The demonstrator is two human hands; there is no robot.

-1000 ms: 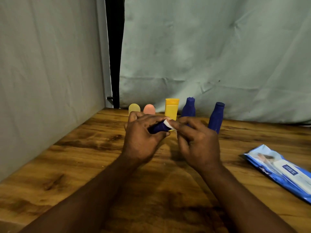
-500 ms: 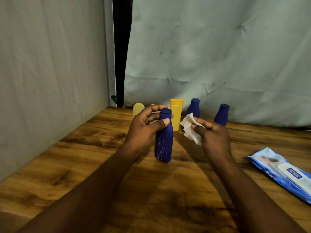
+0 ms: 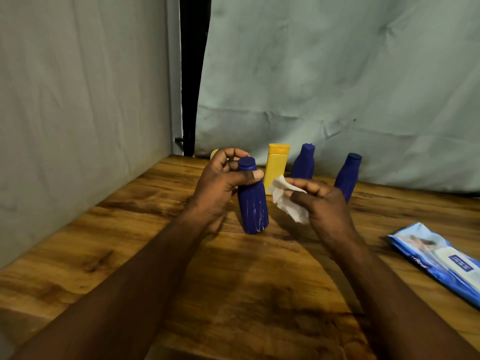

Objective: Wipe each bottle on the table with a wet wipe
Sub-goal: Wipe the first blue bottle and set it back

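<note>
Left hand: we see the left hand (image 3: 223,183) wrapped round the top part of a dark blue bottle (image 3: 253,203), with the thumb lying across the front just under the cap.
Held bottle: it stands up with a small lean, near the middle of the worktop (image 3: 124,255). Pale streaks run down its lower half. We cannot tell if its bottom sits on the wood.
Right hand: we see the right hand (image 3: 326,203) pinching a white wet wipe (image 3: 285,201), with the fingers bent over it.
Wet wipe: it is crumpled and sticks out to the left of the fingers. It is just beside the held bottle, on its right. We cannot tell if the two touch.
Back row: a yellow bottle (image 3: 277,162), a second blue bottle (image 3: 304,165) and a third blue bottle (image 3: 348,175) stand near the back edge of the worktop.
Behind the left hand: we see a small bit of something pale yellow (image 3: 214,153), mostly hidden.
Pack of wipes: a blue pack of wipes (image 3: 441,261) lies flat on the right side, well apart from the bottles.
Behind it all: pale cloth (image 3: 337,74) hangs at the back.
</note>
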